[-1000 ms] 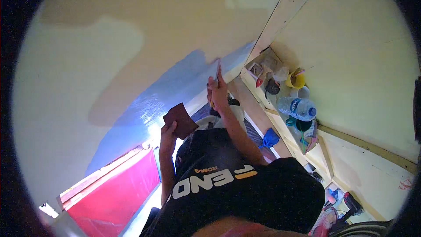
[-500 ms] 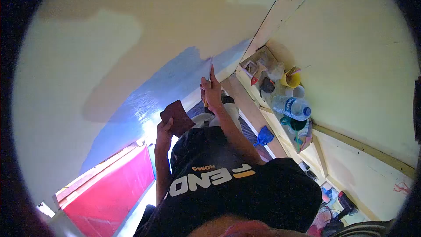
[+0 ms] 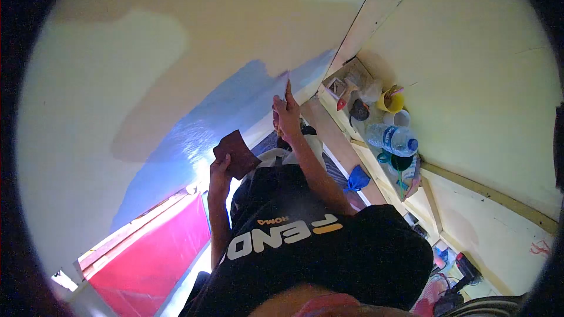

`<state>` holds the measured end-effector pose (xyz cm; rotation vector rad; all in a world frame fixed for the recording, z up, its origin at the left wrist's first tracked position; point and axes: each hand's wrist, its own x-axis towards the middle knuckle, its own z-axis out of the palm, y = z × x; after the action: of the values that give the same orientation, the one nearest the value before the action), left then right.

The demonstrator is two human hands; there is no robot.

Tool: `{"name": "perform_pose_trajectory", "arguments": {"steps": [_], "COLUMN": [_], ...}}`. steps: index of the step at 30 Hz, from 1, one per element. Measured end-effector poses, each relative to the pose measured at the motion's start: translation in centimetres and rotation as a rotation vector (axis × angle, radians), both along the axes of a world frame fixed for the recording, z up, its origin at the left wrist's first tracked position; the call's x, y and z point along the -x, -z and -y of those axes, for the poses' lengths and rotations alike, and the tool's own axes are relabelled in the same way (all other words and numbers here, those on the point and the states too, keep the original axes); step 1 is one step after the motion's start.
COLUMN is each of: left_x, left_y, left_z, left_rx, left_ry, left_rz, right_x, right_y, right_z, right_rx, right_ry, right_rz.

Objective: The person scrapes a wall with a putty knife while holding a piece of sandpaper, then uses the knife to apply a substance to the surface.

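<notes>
My left hand [image 3: 220,170] pinches the edge of a brown sheet [image 3: 236,155] that looks like sandpaper, held near my torso. Higher up, my right hand [image 3: 287,118] is wrapped around a thin-bladed tool [image 3: 286,80] that looks like a putty knife, its index finger stretched along the blade. The blade's tip is at the wall [image 3: 194,123], by the upper edge of a bluish area. Most of the tool's handle is hidden in my fingers.
Right of my arm, a shelf [image 3: 376,118] carries a plastic bottle [image 3: 390,139], a yellow cup [image 3: 392,100], a white cup [image 3: 402,118] and other small items. A blue bag [image 3: 356,179] hangs below. Red sheeting [image 3: 150,258] is at lower left. The wall corner runs along the upper right.
My right hand has moved slightly up and right with the tool along the wall. My left hand still holds the brown sheet in almost the same place.
</notes>
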<state>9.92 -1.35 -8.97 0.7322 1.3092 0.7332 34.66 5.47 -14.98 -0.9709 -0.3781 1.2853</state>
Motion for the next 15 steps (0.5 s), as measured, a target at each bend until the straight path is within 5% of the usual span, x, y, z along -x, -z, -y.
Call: {"name": "perform_pose_trajectory", "arguments": {"steps": [15], "left_x": [2.0], "left_y": [1.1], "left_z": [0.3], "left_rx": [0.026], "left_ry": [-0.071], "left_rz": [0.137], "right_x": [0.2], "right_y": [-0.1], "right_z": [0.3], "right_rx": [0.036], "right_ry": [0.003], "right_rz": [0.079]}}
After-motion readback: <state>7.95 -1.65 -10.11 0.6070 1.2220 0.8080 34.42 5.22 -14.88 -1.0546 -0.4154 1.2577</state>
